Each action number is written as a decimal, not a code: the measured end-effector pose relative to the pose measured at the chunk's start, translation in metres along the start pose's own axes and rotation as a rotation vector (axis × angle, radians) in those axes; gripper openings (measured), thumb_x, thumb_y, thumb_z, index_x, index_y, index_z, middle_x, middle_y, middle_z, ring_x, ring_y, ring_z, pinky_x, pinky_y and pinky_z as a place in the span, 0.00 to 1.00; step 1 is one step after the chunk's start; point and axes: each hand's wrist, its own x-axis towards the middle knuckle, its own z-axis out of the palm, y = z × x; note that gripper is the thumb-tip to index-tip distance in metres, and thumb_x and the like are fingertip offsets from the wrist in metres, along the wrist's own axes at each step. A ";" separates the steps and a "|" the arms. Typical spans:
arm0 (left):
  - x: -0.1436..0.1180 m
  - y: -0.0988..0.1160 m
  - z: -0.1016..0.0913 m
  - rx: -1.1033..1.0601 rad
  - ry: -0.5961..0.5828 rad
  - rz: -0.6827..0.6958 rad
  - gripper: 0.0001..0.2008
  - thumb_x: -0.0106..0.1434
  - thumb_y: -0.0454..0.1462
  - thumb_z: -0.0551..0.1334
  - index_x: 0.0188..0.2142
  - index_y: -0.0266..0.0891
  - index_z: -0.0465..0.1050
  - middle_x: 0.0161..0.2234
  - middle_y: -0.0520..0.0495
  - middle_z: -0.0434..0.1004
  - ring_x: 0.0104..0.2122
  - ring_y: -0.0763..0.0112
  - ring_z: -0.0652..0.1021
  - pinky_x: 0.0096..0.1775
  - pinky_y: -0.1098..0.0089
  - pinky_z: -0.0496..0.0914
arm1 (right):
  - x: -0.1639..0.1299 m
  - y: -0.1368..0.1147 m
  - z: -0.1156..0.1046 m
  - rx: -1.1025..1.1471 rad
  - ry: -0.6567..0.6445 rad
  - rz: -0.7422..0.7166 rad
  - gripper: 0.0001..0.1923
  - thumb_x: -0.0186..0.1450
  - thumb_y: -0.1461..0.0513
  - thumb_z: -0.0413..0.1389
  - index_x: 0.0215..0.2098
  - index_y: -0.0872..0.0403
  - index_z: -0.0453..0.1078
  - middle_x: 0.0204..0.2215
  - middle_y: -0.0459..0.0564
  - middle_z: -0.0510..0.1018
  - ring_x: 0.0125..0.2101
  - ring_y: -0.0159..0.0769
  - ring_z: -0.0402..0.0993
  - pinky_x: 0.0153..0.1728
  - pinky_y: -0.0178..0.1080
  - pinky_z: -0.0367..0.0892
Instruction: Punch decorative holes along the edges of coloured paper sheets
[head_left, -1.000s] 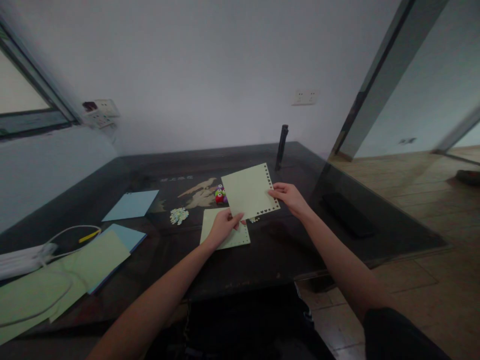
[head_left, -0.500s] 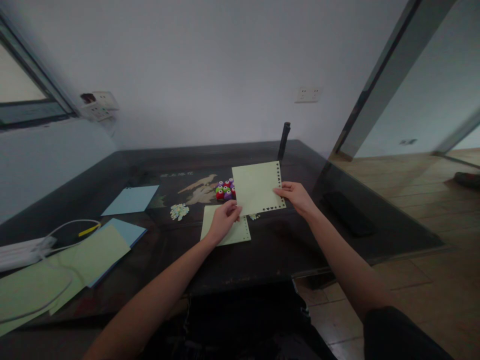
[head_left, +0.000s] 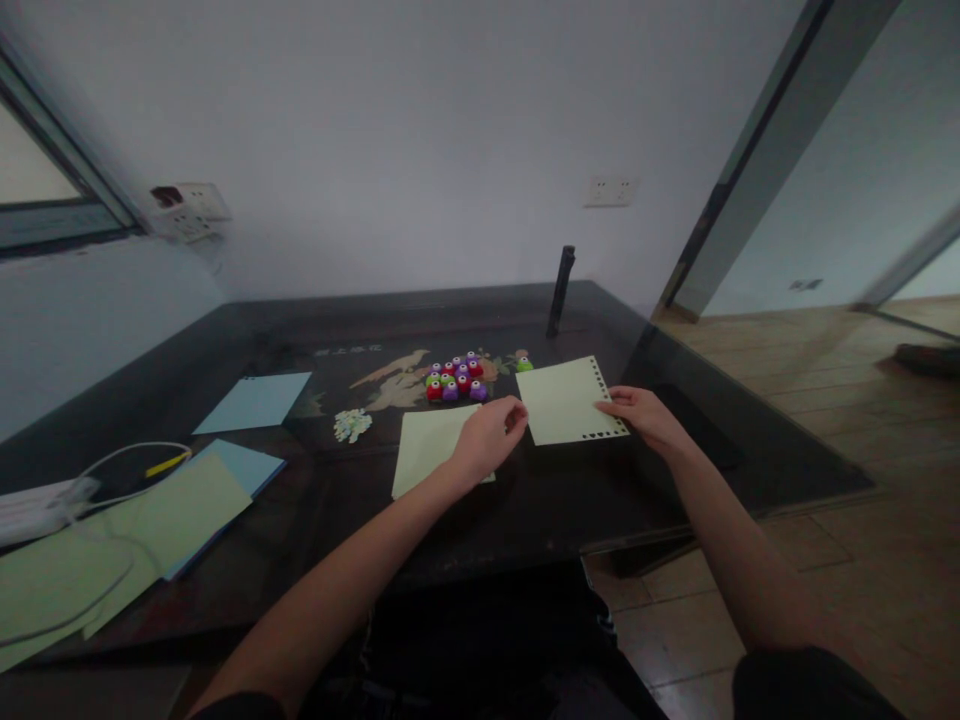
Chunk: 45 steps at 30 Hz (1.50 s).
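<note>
My right hand [head_left: 643,417] pinches the right edge of a pale green paper sheet [head_left: 566,402] whose right and lower edges carry punched heart holes. The sheet hangs low over the dark table [head_left: 525,500], to the right of centre. My left hand [head_left: 486,436] hovers with loosely spread fingers, its fingertips just at the sheet's left edge and not clearly gripping it. Under that hand a second pale green sheet [head_left: 429,447] lies flat on the table. Behind it sits a cluster of small red, purple and green craft punches [head_left: 454,378].
One green punch [head_left: 524,364] stands apart near a black upright post [head_left: 560,292]. A small heap of paper cut-outs [head_left: 352,425] and a blue sheet [head_left: 255,402] lie to the left. Green and blue sheets [head_left: 157,520], a white cable [head_left: 112,468] and a power strip [head_left: 34,500] fill the left edge.
The punched sheet has moved right and down toward the table in my right hand. My left hand has let go of its lower left corner and followed to its left edge.
</note>
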 end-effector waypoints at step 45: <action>-0.019 0.023 -0.015 0.417 -0.131 0.259 0.15 0.64 0.36 0.54 0.50 0.41 0.67 0.52 0.46 0.71 0.51 0.64 0.69 0.52 0.61 0.63 | -0.008 0.003 0.012 -0.728 0.172 -0.608 0.11 0.58 0.58 0.57 0.37 0.53 0.75 0.42 0.54 0.77 0.44 0.44 0.72 0.46 0.48 0.66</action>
